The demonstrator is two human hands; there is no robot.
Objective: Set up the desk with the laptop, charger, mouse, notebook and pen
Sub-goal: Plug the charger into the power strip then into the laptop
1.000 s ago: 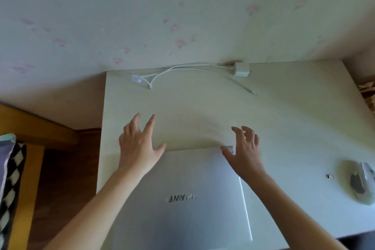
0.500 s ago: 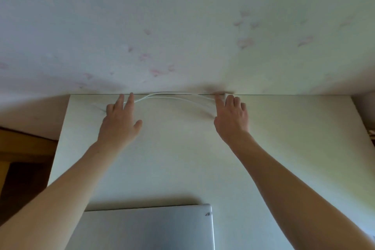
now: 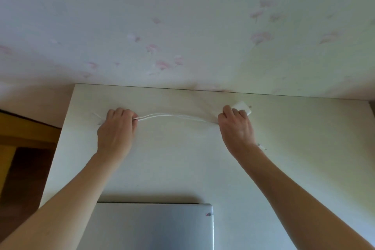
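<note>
A white charger lies near the back of the pale desk. My left hand is shut on the doubled white charger cable, which sags between both hands. My right hand is shut on the other end of the cable, with the white charger block sticking out past its fingers. The cable's plug tip shows just right of my right wrist. The closed silver laptop lies flat at the desk's front edge, between my forearms. Mouse, notebook and pen are out of view.
A pale wall with faint pink flowers stands directly behind the desk. Left of the desk are a wooden frame and dark floor.
Both hands left the laptop, reached to the back of the desk, and closed on the charger cable and block. They have pulled it a little toward me.
</note>
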